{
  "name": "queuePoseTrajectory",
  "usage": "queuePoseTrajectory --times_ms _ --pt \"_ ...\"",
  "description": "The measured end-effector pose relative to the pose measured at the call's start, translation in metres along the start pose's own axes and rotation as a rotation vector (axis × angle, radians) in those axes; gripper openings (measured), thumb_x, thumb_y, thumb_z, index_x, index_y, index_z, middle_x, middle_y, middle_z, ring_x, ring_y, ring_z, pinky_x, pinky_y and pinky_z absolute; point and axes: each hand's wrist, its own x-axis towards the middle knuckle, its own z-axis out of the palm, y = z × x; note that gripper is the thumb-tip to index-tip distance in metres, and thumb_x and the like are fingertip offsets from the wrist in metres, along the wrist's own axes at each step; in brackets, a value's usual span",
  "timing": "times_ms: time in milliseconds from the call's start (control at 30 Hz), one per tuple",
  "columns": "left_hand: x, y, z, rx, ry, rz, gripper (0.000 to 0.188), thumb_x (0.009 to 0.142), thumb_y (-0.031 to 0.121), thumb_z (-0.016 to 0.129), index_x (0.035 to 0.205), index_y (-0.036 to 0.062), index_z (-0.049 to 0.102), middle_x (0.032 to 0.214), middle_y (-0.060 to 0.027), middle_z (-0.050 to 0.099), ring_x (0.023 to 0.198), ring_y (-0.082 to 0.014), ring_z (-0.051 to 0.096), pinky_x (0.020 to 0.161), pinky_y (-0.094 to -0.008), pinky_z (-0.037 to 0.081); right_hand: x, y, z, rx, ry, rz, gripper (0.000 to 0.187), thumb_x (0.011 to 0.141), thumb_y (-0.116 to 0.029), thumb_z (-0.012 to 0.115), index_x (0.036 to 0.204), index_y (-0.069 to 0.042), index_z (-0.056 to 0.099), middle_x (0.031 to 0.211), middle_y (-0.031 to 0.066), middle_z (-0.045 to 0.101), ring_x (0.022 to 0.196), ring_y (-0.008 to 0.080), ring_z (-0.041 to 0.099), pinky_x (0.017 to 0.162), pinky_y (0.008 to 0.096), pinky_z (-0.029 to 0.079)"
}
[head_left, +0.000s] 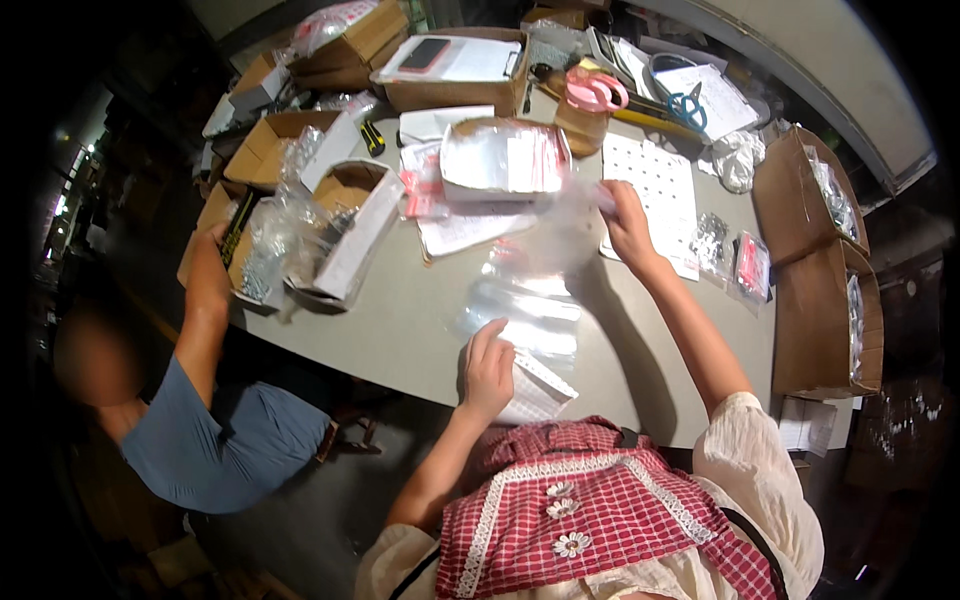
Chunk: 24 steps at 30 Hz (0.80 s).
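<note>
My right hand [628,225] is closed on the edge of a clear plastic bag [560,235], which is blurred by motion above the table. My left hand [487,372] rests at the table's near edge with its fingers stretched out, beside several flat clear bags [530,315] and a folded white printed sheet [538,390]. Beyond the hands stands a white box [503,190] filled with clear bags printed in red. Papers and red-printed packets [425,190] lie under and beside that box.
At the left, a co-worker's hand [215,238] reaches to cardboard boxes [365,240] of bagged metal parts. A pink-lidded jug [585,115], blue scissors [687,108] and a dotted white sheet [650,195] are farther back. Small packets [750,265] and brown boxes [825,310] line the right.
</note>
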Motion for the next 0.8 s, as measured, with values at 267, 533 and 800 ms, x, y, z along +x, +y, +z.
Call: queuePoseTrajectory --times_ms 267,533,800 --pt "0.012 -0.029 -0.052 0.056 0.176 -0.143 0.01 0.095 0.007 0.057 0.096 -0.0016 0.062 0.131 -0.0185 0.06 0.11 -0.0357 0.06 0.094 -0.0427 0.047 0.115 0.067 0.093 -0.238 -0.024 0.466 0.039 0.085 -0.018 0.065 0.113 0.007 0.055 0.111 0.0293 0.058 0.092 0.044 0.062 0.089 0.0499 0.052" --pt "0.014 -0.041 -0.078 -0.17 0.268 -0.374 0.012 0.103 0.007 0.05 0.103 -0.0027 0.057 0.099 -0.0151 0.07 0.077 -0.021 0.063 0.068 -0.0316 0.051 0.034 -0.043 0.083 -0.145 -0.155 0.08 0.065 0.093 -0.03 0.069 0.144 0.002 0.043 0.129 0.0249 0.056 0.117 0.0368 0.057 0.097 0.044 0.048" --pt "0.035 -0.018 -0.067 -0.249 0.21 -0.393 0.016 0.105 0.014 0.053 0.106 -0.0016 0.058 0.083 -0.0092 0.065 0.074 -0.0131 0.059 0.067 -0.0293 0.048 -0.075 -0.177 0.043 0.433 -0.547 0.372 0.05 0.087 -0.025 0.079 0.126 -0.003 0.057 0.112 0.0121 0.065 0.093 0.0218 0.064 0.084 0.0346 0.054"
